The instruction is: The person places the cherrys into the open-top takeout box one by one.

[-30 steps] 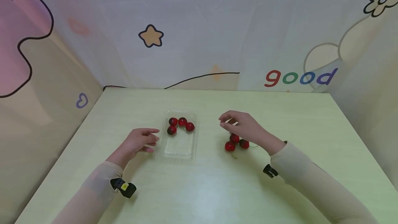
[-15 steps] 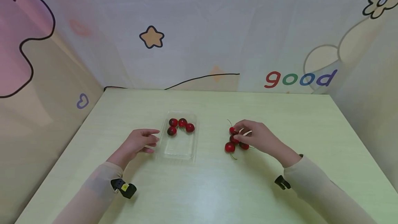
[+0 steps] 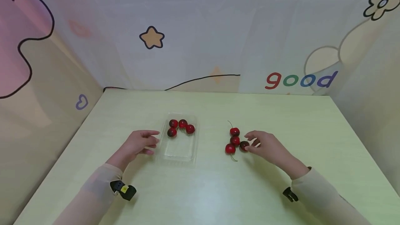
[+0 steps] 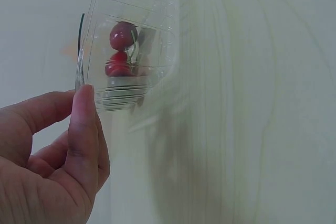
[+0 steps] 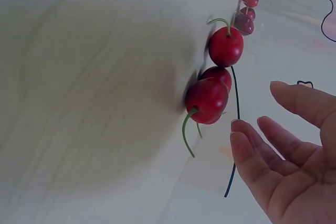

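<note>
A clear plastic container (image 3: 179, 152) lies left of the table's middle, with several cherries (image 3: 190, 129) at its far end. My left hand (image 3: 142, 142) is at its left side, fingers relaxed and fingertips right at the rim; the left wrist view shows the container's wall (image 4: 157, 72) just beyond the fingertips. To the right, several more cherries (image 3: 230, 149) sit close together on the table, some with green stems. My right hand (image 3: 262, 145) is beside the rightmost dark cherry (image 3: 244, 146), thumb and fingers spread apart; in the right wrist view nothing lies between them.
The pale wood-grain table (image 3: 206, 190) ends at a printed cloth backdrop (image 3: 200, 37) behind it, with more cloth at both sides. A black device (image 3: 124, 189) is strapped at the left wrist, another black device (image 3: 290, 194) at the right.
My right hand has moved right and toward me, away from the farthest cherry, which now stands uncovered with its stem up, to the rightmost one. My left hand and the container stay put.
</note>
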Motion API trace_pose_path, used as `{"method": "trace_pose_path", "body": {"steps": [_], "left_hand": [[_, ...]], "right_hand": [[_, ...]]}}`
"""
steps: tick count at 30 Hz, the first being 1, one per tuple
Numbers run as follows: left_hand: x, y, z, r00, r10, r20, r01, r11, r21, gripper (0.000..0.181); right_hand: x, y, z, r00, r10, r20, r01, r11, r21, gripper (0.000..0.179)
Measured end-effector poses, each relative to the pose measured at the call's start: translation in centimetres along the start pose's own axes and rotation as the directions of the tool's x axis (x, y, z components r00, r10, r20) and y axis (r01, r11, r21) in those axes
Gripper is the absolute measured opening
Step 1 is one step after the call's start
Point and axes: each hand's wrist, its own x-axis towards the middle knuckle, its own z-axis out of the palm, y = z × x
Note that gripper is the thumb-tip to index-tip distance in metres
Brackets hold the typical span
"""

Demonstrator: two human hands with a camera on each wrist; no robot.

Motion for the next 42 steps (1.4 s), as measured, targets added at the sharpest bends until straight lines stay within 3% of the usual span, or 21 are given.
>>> {"method": "trace_pose_path", "body": {"steps": [11, 18, 42], "left_hand": [[-0.3, 0.1, -0.3, 1.0, 0.02, 0.011, -0.02, 1.0, -0.006, 0.047], [-0.1, 0.0, -0.1, 1.0, -0.002, 0.0, 0.002, 1.0, -0.006, 0.046], [-0.1, 0.0, -0.3, 1.0, 0.003, 0.012, -0.003, 1.0, -0.001, 0.046]], "right_hand": [[0.2, 0.2, 0.4, 0.996, 0.08, 0.032, -0.078, 0.994, -0.075, 0.047], [0.3, 0.2, 0.6, 0.997, 0.072, 0.025, -0.07, 0.995, -0.07, 0.047], [1.6, 0.1, 1.2, 0.992, 0.108, 0.059, -0.098, 0.983, -0.152, 0.038]]}}
